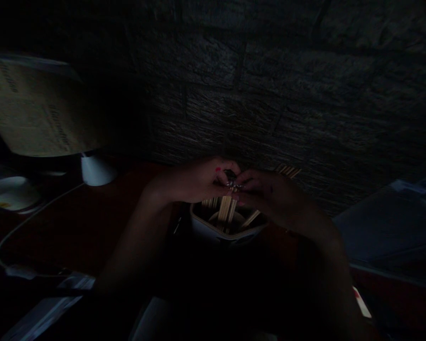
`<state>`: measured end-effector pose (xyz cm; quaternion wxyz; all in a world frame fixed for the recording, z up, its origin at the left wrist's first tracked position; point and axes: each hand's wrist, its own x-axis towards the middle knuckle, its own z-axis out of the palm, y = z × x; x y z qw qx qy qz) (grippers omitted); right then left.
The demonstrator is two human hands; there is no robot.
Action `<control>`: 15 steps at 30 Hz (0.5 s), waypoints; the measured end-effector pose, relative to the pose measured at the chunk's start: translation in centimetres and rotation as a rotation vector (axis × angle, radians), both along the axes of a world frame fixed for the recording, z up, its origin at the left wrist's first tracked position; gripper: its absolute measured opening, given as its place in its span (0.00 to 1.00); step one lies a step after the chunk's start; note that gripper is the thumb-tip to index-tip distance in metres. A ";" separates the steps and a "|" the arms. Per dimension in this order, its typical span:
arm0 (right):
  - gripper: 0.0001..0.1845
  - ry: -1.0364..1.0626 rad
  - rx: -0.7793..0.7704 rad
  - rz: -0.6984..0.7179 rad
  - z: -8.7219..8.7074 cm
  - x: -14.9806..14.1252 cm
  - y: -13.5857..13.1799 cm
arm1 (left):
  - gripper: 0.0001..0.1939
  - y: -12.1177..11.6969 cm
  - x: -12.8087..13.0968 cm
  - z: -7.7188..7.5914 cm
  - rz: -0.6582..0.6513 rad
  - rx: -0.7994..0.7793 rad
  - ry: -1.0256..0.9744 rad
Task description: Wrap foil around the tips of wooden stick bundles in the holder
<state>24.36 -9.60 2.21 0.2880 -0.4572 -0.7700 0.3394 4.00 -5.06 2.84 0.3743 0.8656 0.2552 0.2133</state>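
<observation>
The picture is very dark. My left hand (208, 180) and my right hand (273, 194) meet over a pale-rimmed box (230, 235). The fingers of both are closed around a small dark, shiny thing (231, 182), whose kind I cannot make out. Straight below it, a bundle of thin wooden sticks (224, 213) stands upright in the box, its upper ends hidden by my fingers. More sticks lean right in the box, and stick ends (288, 170) show behind my right hand.
A lamp with a printed shade (42, 109) and a white base (95, 170) stands left on the reddish table (128, 189). A pale cable (31, 218) runs near a white cup-like container (16, 192). Behind is a stone-patterned wall (213, 85); a bluish box-like object (383, 227) stands right.
</observation>
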 end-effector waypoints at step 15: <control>0.10 -0.066 -0.046 0.030 0.1 0.7 0.1 | 0.12 0.0 0.1 -0.1 0.014 0.069 0.017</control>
